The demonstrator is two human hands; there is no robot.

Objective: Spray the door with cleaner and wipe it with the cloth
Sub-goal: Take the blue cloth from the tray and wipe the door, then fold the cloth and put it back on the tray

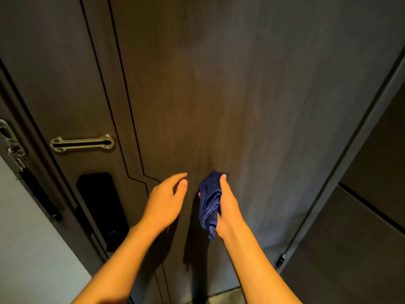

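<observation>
dark wood-grain door [219, 95], flat and matte, filling most of the view, with thin black inlaid lines running down its left part and kinking near the middle. blue cloth [209, 202], soft and crumpled into a long bunch, close against the door face at lower centre, one tail hanging down. brushed metal slotted plate [82, 143] with rounded ends, screwed on at the left. glossy black lock panel [103, 207] below it. chain latch [12, 143] on the frame at the far left edge. small dark hinge [281, 260] low on the right edge of the door. pale wall at the lower left. right hand [228, 207] out in front, forearm bare, grip closed around the cloth, thumb laid along its upper end. left hand [166, 198] just beside it, apart from the cloth, grip wide and holding nothing, fingers loosely curved toward the door.
</observation>
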